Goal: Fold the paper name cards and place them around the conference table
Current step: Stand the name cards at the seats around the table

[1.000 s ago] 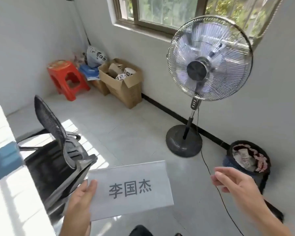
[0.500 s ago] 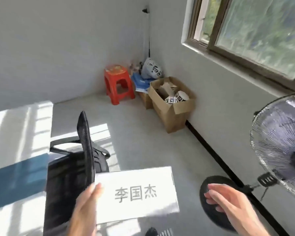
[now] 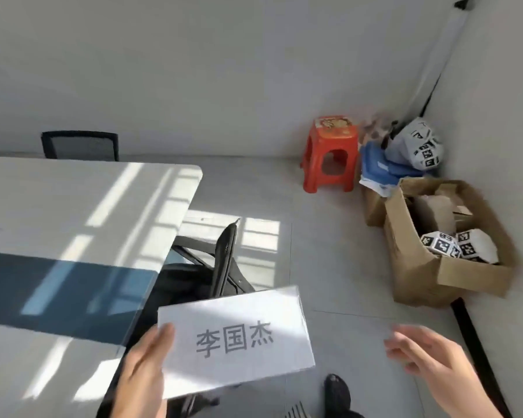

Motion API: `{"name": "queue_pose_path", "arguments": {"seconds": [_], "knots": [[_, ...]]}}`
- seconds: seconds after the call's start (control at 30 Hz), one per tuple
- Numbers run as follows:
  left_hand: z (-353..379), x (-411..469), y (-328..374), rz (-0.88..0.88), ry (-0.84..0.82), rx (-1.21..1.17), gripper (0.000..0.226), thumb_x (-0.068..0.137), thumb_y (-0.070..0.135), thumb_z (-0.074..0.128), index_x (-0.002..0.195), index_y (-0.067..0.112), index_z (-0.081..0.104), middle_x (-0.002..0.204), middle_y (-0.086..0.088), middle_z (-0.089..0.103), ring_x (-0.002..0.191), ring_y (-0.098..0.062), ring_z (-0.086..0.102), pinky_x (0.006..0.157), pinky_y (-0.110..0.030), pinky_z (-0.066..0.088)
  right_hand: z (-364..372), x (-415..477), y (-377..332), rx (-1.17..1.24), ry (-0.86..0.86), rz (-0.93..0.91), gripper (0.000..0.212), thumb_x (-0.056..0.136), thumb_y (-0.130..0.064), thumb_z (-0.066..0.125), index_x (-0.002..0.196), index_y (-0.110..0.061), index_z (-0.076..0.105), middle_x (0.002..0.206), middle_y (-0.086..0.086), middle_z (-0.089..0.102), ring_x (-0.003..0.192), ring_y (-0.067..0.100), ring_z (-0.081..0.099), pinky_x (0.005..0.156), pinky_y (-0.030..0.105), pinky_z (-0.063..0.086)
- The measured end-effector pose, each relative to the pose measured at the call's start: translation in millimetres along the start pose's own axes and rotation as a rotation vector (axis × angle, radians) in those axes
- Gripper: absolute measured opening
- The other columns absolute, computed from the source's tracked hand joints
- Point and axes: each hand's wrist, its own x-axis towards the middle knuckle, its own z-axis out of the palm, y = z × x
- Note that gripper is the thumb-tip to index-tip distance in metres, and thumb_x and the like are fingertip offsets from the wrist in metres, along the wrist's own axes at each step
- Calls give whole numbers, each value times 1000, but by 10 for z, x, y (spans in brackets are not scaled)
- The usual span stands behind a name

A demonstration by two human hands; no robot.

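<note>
1. Left hand [image 3: 142,369]: it pinches the left edge of the name card [image 3: 236,336], thumb pressed flat on the printed face. The other fingers are hidden behind the paper.
2. Name card: a white sheet bearing three grey printed characters, held in the air just off the near corner of the table [image 3: 73,206] and in front of the near chair [image 3: 224,260]. It touches neither.
3. Right hand [image 3: 435,369]: it is empty, with the palm turned inward and the fingers loosely spread and slightly bent. It is apart from the card's right edge.
4. Dark shoe [image 3: 337,390]: it is on the floor between the two hands.
5. Near chair: black with a mesh back, seen edge-on and pushed up to the table end.
6. Table: pale top with a dark blue band [image 3: 58,291] across it, striped by window light.
7. Large cardboard box [image 3: 411,267]: it stands open against the right wall. It holds white cubes [image 3: 459,245] printed with black square markers, plus crumpled brown paper.
8. Smaller cardboard box [image 3: 373,206]: it stands just behind the large one, and its contents cannot be made out.
9. Corner pile: blue flat items [image 3: 378,167] lie under a pale bag [image 3: 417,146] showing more marker squares.
10. Red plastic stool [image 3: 329,152]: it stands beside the pile, near the far wall.
11. Far chair [image 3: 80,145]: only its black back shows above the table's far edge.
12. Room: pale tiled floor [image 3: 329,236], white walls and a black baseboard [image 3: 477,351] along the right wall.
</note>
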Motion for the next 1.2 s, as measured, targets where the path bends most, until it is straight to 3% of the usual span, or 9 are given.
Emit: {"name": "queue_pose_path", "arguments": {"seconds": [0.1,0.27,0.4,0.5,0.57,0.67,0.83,1.0,1.2], "knots": [[262,151,125,9,115,-53,44,92,9,55,54,21,75,44,22,63,47,11,61,43,-1,44,11,764,-379,-59,-133,-74,9,89,-7,63,94,-11,70,77,3,79,69,14,74,64,33,52],[292,299,124,-26,352,-45,9,85,28,67,82,21,73,76,10,77,90,-23,67,75,-31,47,367,1746,-1117,-208,-355,-213,11,92,-9,60,94,-13,70,78,-2,79,69,11,73,57,20,53],[111,429,116,-44,490,-117,18,91,24,59,98,14,72,109,-13,72,109,-33,61,98,-39,42,953,2166,-1579,-275,-509,-315,11,91,-10,61,93,-15,70,78,-3,78,70,10,74,59,20,54],[-12,592,166,-24,543,-221,21,87,32,63,85,13,71,77,-2,77,94,-33,65,77,-36,49,1506,2279,-1807,-306,-617,-339,11,91,-11,61,94,-15,71,81,-3,78,73,10,74,64,26,55],[-137,748,219,18,540,-256,49,65,54,75,84,9,72,67,0,76,73,-23,71,58,-31,53,1843,2272,-1926,-306,-675,-337,11,91,-10,61,94,-14,70,81,-1,78,74,13,74,67,32,54],[-307,1010,408,82,537,-309,27,84,33,65,86,7,70,62,4,75,55,-6,70,46,-15,51,2332,2213,-2222,-303,-779,-370,10,88,-8,64,93,-13,71,82,5,79,73,17,74,65,29,53],[-592,1480,456,109,572,-307,22,92,21,52,88,12,72,77,-7,77,69,-20,73,55,-27,57,3032,2115,-2774,-320,-916,-488,27,72,-41,75,90,-21,73,86,9,78,78,21,73,65,22,52],[-813,1769,526,76,605,-304,27,97,16,46,91,14,72,82,-10,77,71,-21,73,61,-33,58,3733,1942,-3167,-579,-1175,-780,55,59,-80,63,105,-50,64,111,-23,69,105,-4,61,82,17,48],[-1046,2054,567,95,668,-293,28,92,26,47,94,9,69,89,-17,74,79,-27,71,67,-33,59,4935,1712,-3399,-1075,-1553,-949,70,56,-76,68,120,-53,52,114,-35,61,106,-6,58,93,24,49]]}}
